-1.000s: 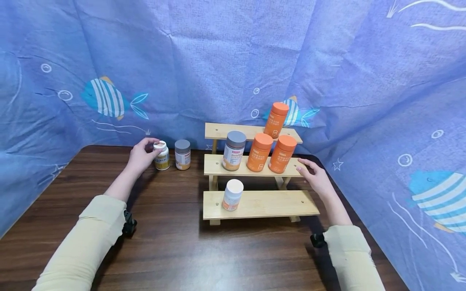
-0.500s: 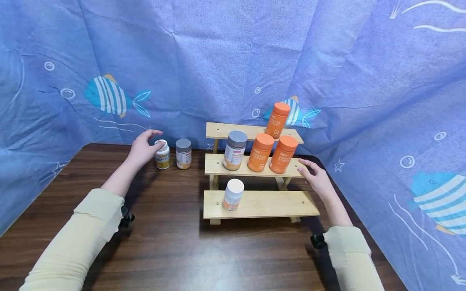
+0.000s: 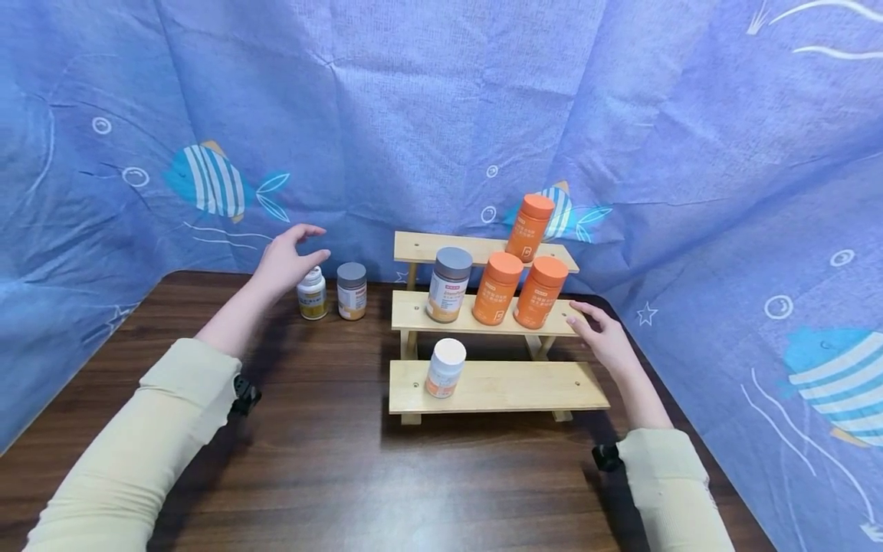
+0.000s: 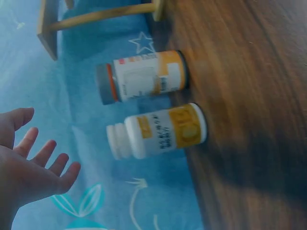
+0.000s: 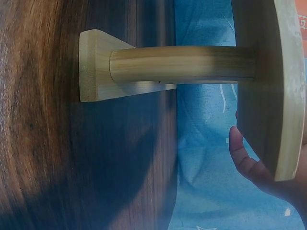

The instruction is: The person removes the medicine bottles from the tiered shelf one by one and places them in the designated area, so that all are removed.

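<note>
My left hand (image 3: 286, 259) hovers above a white bottle with a yellow label (image 3: 313, 294), its fingers spread and holding nothing. In the left wrist view that white bottle (image 4: 158, 132) stands on the table apart from the hand (image 4: 36, 165). Beside it is a grey-capped jar (image 3: 352, 291). At the right end of the stand's middle shelf (image 3: 407, 310), my right hand (image 3: 607, 341) has its fingers loosely bent; whether they touch the wood is unclear. A board partly hides this hand (image 5: 256, 170) in the right wrist view.
On the middle shelf stand another grey-capped jar (image 3: 448, 285) and two orange jars (image 3: 497, 290). A third orange jar (image 3: 530, 228) is on the top shelf (image 3: 448, 247). The bottom shelf (image 3: 524, 386) bears a small white bottle (image 3: 445, 369). Behind the brown table (image 3: 310, 460) hangs a blue fish-print cloth (image 3: 386, 115).
My left hand has let go of the white bottle's cap and risen up off it, fingers spreading. The right hand stays by the shelf end.
</note>
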`<state>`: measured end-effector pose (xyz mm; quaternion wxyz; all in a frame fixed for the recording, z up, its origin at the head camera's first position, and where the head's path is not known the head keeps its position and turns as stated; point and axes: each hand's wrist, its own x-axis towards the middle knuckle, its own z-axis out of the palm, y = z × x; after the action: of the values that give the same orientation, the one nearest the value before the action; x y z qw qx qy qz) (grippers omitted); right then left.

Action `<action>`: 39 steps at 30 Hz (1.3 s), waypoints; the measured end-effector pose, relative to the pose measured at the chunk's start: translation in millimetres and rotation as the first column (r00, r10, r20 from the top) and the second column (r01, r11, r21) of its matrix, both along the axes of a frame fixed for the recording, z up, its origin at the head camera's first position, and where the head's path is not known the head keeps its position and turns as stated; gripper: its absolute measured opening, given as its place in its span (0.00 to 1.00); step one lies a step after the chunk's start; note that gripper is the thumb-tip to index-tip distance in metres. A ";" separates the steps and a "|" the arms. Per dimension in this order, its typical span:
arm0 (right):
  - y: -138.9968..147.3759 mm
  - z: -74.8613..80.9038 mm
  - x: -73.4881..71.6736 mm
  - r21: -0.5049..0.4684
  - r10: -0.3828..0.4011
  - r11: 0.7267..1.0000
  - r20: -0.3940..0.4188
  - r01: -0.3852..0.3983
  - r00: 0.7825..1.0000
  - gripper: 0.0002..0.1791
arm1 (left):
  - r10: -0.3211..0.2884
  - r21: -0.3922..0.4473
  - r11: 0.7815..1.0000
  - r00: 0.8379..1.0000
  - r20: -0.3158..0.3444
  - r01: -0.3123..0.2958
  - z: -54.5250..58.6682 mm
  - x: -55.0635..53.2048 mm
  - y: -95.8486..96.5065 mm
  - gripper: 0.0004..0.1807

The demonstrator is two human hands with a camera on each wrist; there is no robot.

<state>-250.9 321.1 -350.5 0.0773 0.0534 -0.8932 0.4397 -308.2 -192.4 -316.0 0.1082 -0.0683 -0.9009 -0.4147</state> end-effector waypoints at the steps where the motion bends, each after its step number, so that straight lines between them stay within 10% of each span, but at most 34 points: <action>1: -1.1 0.8 1.2 0.000 -0.003 1.000 0.001 0.003 1.000 0.28 | -0.002 0.005 1.000 1.000 0.007 0.002 3.1 1.0 1.5 0.26; 39: 19.3 -25.4 -20.6 0.009 -0.009 1.000 -0.052 0.009 0.999 0.28 | -0.163 -0.060 0.986 0.967 -0.195 0.154 103.2 13.5 77.5 0.28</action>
<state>-271.4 340.4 -375.9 0.1022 0.0611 -0.8931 0.4337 -294.7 -114.9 -212.7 0.1628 -0.1835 -0.8862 -0.3930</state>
